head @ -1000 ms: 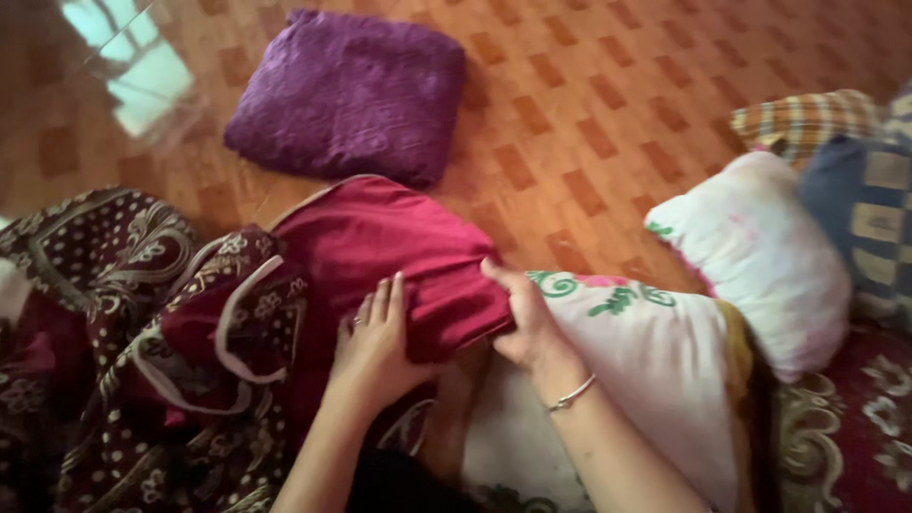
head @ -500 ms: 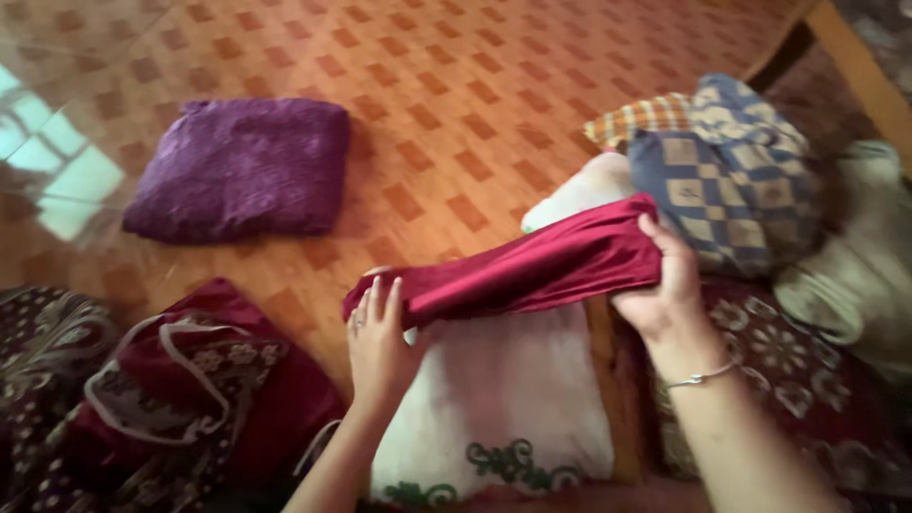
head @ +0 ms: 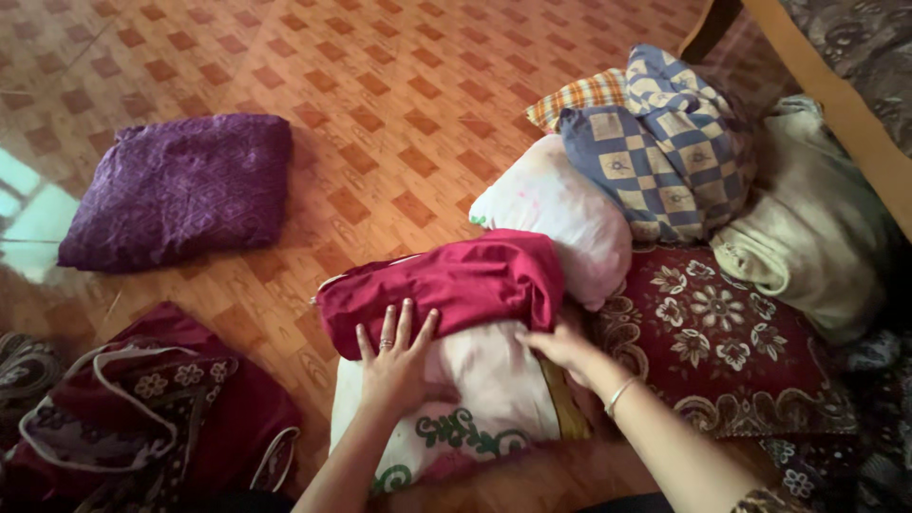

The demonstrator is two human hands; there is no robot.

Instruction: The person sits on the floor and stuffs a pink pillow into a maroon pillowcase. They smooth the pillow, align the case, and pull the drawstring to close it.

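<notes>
A folded maroon satin cloth bundle (head: pixel 446 285) is laid across the far end of a white pillow with green embroidered scrollwork (head: pixel 475 399), near the middle of the scene. The left hand (head: pixel 399 366) is spread flat, fingers wide, pressed on the near edge of the bundle where it meets the pillow; nothing is gripped by it. The right hand (head: pixel 560 344) is tucked at the bundle's right corner, fingers curled low against cloth and pillow — whether fabric is pinched there cannot be told.

The satin looks slippery, and the pillow beneath is rounded and soft, so the bundle could slide toward the patterned orange tile floor (head: pixel 399 104) on the far side if pressure is eased unevenly. The folds are held only by the weight of the flat palm — a lift of that hand might let the top layer spring open. Just to the right, a plain white pillow (head: pixel 560 204) is touching the bundle's far corner, and a blue-and-cream checked pillow (head: pixel 655 152) is stacked against it; a nudge there could tip the pile. A purple quilted cushion (head: pixel 180 190) lies well apart on the far left.
</notes>
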